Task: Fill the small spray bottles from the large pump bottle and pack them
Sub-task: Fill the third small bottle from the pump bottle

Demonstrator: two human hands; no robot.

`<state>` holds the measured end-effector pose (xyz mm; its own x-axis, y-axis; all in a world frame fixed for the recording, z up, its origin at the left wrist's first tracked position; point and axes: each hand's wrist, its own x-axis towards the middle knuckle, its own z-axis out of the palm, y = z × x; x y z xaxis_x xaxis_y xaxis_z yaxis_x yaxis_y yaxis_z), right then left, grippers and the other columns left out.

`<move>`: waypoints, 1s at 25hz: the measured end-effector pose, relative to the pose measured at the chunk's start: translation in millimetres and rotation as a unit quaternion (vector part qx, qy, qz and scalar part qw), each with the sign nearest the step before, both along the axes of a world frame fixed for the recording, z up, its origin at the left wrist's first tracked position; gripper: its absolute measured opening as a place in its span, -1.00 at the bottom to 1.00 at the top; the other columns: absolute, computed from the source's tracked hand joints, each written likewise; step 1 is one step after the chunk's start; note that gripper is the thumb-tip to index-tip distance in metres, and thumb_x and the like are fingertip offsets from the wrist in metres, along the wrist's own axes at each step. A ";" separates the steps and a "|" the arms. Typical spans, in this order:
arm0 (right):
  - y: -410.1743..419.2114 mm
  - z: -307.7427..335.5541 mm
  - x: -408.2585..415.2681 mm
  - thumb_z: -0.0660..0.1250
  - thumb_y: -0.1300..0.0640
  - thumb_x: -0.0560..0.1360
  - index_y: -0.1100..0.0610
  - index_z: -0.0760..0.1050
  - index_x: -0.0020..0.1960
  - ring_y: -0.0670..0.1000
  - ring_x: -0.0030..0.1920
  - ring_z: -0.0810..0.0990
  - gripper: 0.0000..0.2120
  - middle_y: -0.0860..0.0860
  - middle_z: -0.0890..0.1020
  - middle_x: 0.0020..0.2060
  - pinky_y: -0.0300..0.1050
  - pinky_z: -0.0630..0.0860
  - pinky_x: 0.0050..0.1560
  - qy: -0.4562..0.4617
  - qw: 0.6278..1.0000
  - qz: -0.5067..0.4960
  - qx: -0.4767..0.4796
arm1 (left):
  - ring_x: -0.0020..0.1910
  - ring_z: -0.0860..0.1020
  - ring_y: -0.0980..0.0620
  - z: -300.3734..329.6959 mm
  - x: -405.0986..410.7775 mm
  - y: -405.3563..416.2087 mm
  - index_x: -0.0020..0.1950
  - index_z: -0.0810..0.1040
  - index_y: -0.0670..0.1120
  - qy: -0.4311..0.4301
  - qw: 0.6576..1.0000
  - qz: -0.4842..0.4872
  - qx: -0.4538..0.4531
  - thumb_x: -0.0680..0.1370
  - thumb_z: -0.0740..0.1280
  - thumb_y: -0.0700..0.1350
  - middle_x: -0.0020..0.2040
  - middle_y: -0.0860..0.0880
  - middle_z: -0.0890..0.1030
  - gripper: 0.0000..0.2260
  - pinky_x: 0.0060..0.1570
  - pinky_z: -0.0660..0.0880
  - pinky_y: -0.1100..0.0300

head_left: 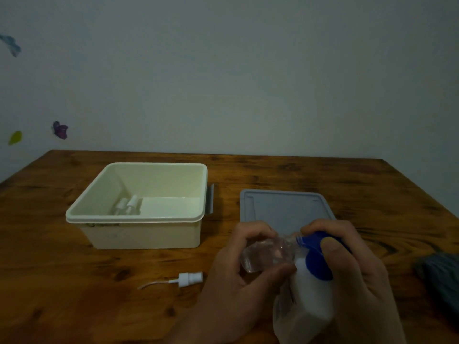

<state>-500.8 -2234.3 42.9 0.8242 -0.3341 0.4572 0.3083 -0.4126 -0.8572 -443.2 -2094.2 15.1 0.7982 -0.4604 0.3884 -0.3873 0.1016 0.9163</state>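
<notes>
1. Wooden table (273, 175), dark knotty grain.
2. Plain pale wall (248, 70) behind it.
3. Blue (11, 44), purple (60, 130), yellow-green (15, 137) wall stickers, far left.
4. Dark grey cloth (439, 276), table's right edge.

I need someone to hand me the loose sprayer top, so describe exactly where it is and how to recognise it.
Start at the cream storage box on the wooden table, then look on the bare wood in front of it, toward the person. The loose sprayer top lies there on its side, left of the left hand. Unlike the capped bottles in the box, it is only a white head with a thin curved tube trailing left.
</notes>
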 end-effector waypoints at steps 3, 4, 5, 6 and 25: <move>-1.3 1.1 -0.5 0.16 -0.25 0.33 -0.15 0.50 -0.03 -0.11 -0.29 0.56 -0.69 -0.15 0.59 -0.15 -0.41 0.42 -0.36 0.000 1.000 0.000 0.013 | 0.00 0.56 0.25 1.2 -0.7 -2.3 -0.02 0.45 0.33 0.006 1.000 0.010 -0.001 0.37 0.49 -0.17 0.04 0.30 0.53 -0.56 -0.14 0.53 0.39; -1.8 2.5 -0.6 0.16 -0.26 0.33 -0.15 0.50 -0.01 -0.12 -0.28 0.57 -0.67 -0.15 0.59 -0.14 -0.42 0.42 -0.36 -0.001 1.000 0.001 0.013 | 0.01 0.56 0.25 1.0 0.0 -2.9 -0.02 0.45 0.34 0.008 1.000 0.012 -0.002 0.35 0.48 -0.15 0.04 0.31 0.53 -0.57 -0.12 0.54 0.37; -2.4 2.9 -0.9 0.17 -0.29 0.32 -0.15 0.50 0.00 -0.12 -0.28 0.57 -0.64 -0.15 0.60 -0.14 -0.42 0.42 -0.36 0.001 1.000 0.005 0.016 | 0.01 0.56 0.25 1.3 -0.3 -3.0 -0.02 0.45 0.35 0.011 1.000 0.016 -0.004 0.34 0.48 -0.14 0.04 0.31 0.53 -0.57 -0.11 0.55 0.36; -2.3 4.2 -1.6 0.17 -0.31 0.31 -0.15 0.51 0.00 -0.13 -0.29 0.57 -0.62 -0.14 0.60 -0.14 -0.42 0.43 -0.35 0.003 1.000 0.008 0.020 | 0.00 0.56 0.26 1.6 -0.4 -3.1 -0.03 0.46 0.36 0.016 1.000 0.017 -0.006 0.34 0.48 -0.14 0.04 0.32 0.53 -0.57 -0.10 0.56 0.34; -3.3 2.2 -2.0 0.12 -0.23 0.33 -0.17 0.51 -0.01 -0.17 -0.22 0.58 -0.67 -0.20 0.59 -0.11 -0.48 0.43 -0.31 0.005 1.000 0.011 0.020 | -0.01 0.57 0.22 5.3 -2.1 -3.6 -0.07 0.47 0.37 0.029 0.999 0.003 -0.020 0.28 0.50 -0.05 0.02 0.30 0.53 -0.60 -0.20 0.56 0.36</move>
<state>-502.8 -2237.6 45.1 0.8366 -0.3333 0.4347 0.3080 -0.3700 -0.8765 -445.3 -2097.8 20.5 0.8225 -0.4402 0.3602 -0.3348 0.1373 0.9322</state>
